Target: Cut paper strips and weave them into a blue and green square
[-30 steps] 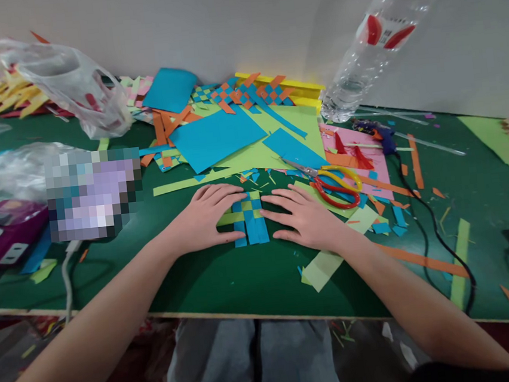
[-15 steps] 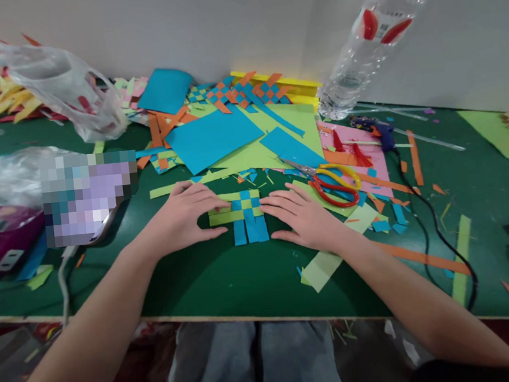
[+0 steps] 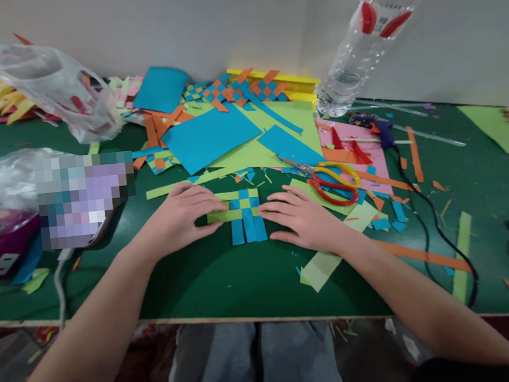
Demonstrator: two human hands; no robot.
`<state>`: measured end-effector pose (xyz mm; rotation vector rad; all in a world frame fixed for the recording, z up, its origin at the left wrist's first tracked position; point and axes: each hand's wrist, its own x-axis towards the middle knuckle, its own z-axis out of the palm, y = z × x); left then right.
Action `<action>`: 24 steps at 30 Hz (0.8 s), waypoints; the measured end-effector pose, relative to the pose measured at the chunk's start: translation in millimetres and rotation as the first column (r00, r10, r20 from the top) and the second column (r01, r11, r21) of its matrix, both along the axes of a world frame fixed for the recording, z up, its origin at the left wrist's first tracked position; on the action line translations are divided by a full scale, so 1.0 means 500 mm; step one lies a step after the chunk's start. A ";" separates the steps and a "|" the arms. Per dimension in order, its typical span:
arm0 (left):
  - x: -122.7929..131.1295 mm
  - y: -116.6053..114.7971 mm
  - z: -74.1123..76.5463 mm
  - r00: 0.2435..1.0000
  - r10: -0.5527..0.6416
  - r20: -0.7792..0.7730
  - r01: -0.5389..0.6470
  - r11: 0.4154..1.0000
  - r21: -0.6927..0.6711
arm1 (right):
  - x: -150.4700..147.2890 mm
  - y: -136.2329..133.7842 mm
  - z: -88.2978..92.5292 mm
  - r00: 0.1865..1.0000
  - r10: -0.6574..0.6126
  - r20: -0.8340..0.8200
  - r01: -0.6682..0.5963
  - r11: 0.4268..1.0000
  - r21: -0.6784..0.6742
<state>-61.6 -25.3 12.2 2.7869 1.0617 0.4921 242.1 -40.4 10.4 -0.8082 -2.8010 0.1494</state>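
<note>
A small weave of blue and light green paper strips (image 3: 246, 213) lies flat on the green table (image 3: 192, 287), its blue ends pointing toward me. My left hand (image 3: 185, 218) rests at its left side, fingertips and thumb on the green strip ends, with the thumb close to the fingers. At the right edge of the weave lies my right hand (image 3: 299, 216), palm down with fingers spread, fingertips touching the strips.
Red and yellow scissors (image 3: 332, 183) lie beyond my right hand, by paper scraps. Blue sheets (image 3: 213, 136) and woven pieces are at the back. A clear bottle (image 3: 358, 49) stands back right. A phone (image 3: 88, 201) and plastic bag (image 3: 64, 89) are left.
My left thumb has moved up toward the fingers, onto the lower green strip end. The right hand stays nearly where it was, and the view has shifted slightly.
</note>
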 end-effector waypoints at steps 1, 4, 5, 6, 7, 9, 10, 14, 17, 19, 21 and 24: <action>0.000 0.000 0.000 1.000 -0.001 0.000 0.001 1.000 -0.003 | 0.000 0.000 0.000 1.000 0.000 -0.002 0.000 1.000 -0.003; 0.004 0.000 0.003 1.000 -0.013 0.004 0.013 1.000 -0.002 | 0.000 -0.001 0.001 1.000 0.004 -0.003 -0.004 1.000 0.007; 0.006 0.001 0.004 1.000 -0.019 0.001 0.019 1.000 -0.004 | -0.001 -0.002 0.002 1.000 0.005 -0.007 -0.005 1.000 0.019; 0.008 0.001 0.005 1.000 -0.021 -0.004 0.021 1.000 -0.008 | -0.004 -0.005 0.005 1.000 0.006 -0.010 -0.005 0.999 0.032; 0.009 0.001 0.006 1.000 -0.021 -0.010 0.021 1.000 -0.011 | -0.007 -0.010 0.007 1.000 0.009 -0.017 -0.008 0.999 0.045; 0.010 0.002 0.005 1.000 -0.016 -0.023 0.016 1.000 -0.017 | -0.018 -0.022 0.013 0.999 0.029 -0.031 -0.027 0.998 0.062; 0.010 0.003 0.004 1.000 -0.014 -0.027 0.014 1.000 -0.019 | -0.025 -0.030 0.014 0.998 0.053 -0.037 -0.050 0.997 0.064; 0.007 0.005 -0.003 0.999 -0.030 -0.021 0.029 0.999 -0.038 | -0.054 -0.059 0.008 0.988 0.143 -0.051 -0.141 0.989 0.045; 0.004 0.007 -0.006 0.999 -0.039 -0.021 0.037 0.998 -0.060 | -0.065 -0.068 -0.002 0.984 0.172 -0.041 -0.171 0.985 0.021; 0.003 0.008 -0.008 0.999 -0.036 -0.022 0.035 0.997 -0.064 | -0.066 -0.068 -0.006 0.983 0.180 -0.037 -0.179 0.984 0.007; 0.001 0.010 -0.009 0.999 -0.035 -0.014 0.034 0.998 -0.055 | -0.065 -0.066 -0.007 0.982 0.183 -0.037 -0.183 0.983 -0.003; -0.001 0.012 -0.012 1.000 -0.023 -0.011 0.023 0.999 -0.034 | -0.064 -0.064 -0.006 0.982 0.184 -0.036 -0.184 0.983 -0.013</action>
